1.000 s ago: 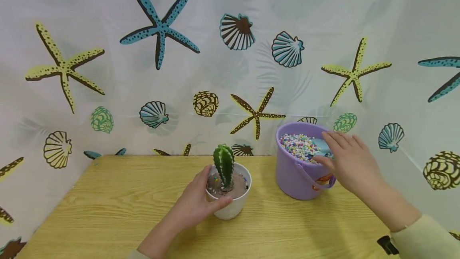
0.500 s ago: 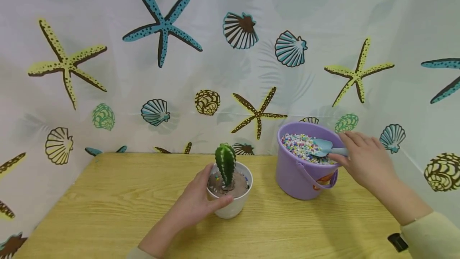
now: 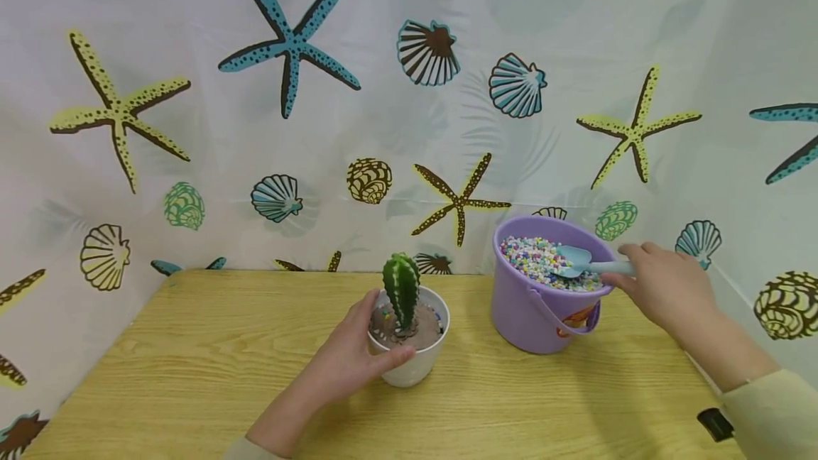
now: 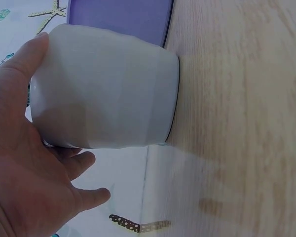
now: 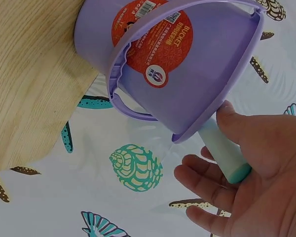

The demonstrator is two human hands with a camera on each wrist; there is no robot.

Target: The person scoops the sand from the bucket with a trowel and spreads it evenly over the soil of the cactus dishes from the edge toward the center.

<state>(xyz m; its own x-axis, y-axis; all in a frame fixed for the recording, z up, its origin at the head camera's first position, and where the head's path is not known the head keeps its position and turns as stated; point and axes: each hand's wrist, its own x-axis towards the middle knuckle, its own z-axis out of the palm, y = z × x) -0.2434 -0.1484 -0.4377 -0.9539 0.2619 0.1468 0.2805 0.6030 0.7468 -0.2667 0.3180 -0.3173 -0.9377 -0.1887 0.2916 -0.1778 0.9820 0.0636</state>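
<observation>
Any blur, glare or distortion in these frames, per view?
Head: sharp, even light, soft shadows under the pot and bucket; wide-angle bowing of the backdrop toward the edges. Left wrist: image rolled sideways, the left hand close and soft, the table washed out by glare. Right wrist: also rolled, bucket label sharp, the right hand on the scoop slightly soft.

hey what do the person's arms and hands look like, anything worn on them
Both hands are bare: no gloves or rings show on the left hand or the right hand. The right arm wears a pale yellow sleeve with a small black device at the wrist. A sliver of similar pale cuff shows on the left arm.
</observation>
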